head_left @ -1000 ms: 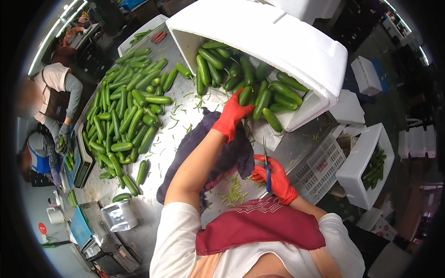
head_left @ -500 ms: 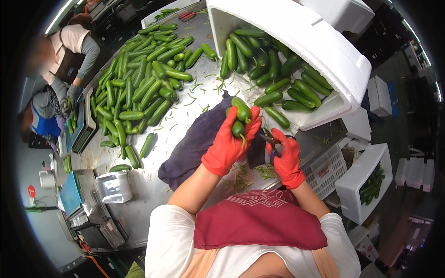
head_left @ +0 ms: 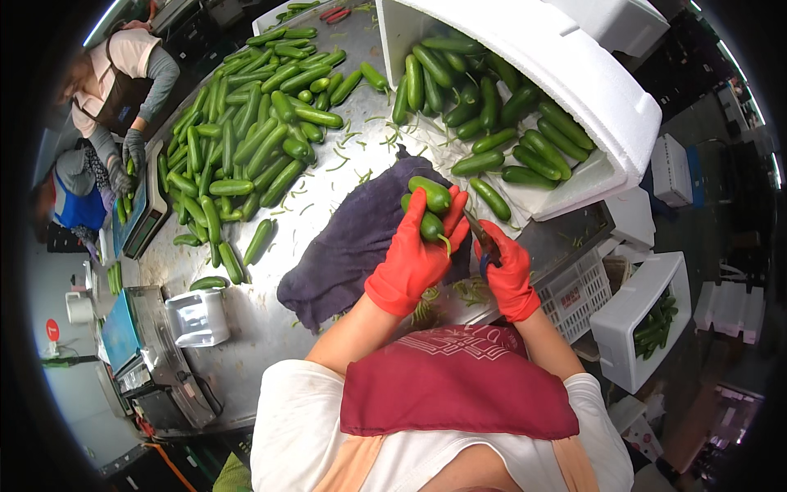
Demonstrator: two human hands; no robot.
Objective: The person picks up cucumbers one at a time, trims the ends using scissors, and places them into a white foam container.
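Observation:
In a red rubber glove, my left hand (head_left: 410,254) is closed around two green cucumbers (head_left: 429,193), whose ends stick out above the fingers. One of them has a thin pale stem pointing toward my right hand. My right hand (head_left: 510,271), gloved the same way, grips a pair of scissors (head_left: 479,231). Their dark blades reach up and left, close beside the held cucumbers; whether they touch is hard to make out. Under my hands lies a dark purple cloth (head_left: 352,238) on the metal table (head_left: 270,316). Snipped green stems (head_left: 471,291) are scattered near my wrists.
A big heap of cucumbers (head_left: 246,139) covers the table's left side. A white foam box (head_left: 525,57) on its side spills more cucumbers at upper right. Scales (head_left: 147,205) and a clear plastic tub (head_left: 197,318) stand at left. Across the table, a co-worker's gloved hand (head_left: 134,148) is near the scale.
The scissor blades have swung toward the cucumbers in my left hand. My left hand has turned the cucumbers slightly. The co-worker's hands have moved apart.

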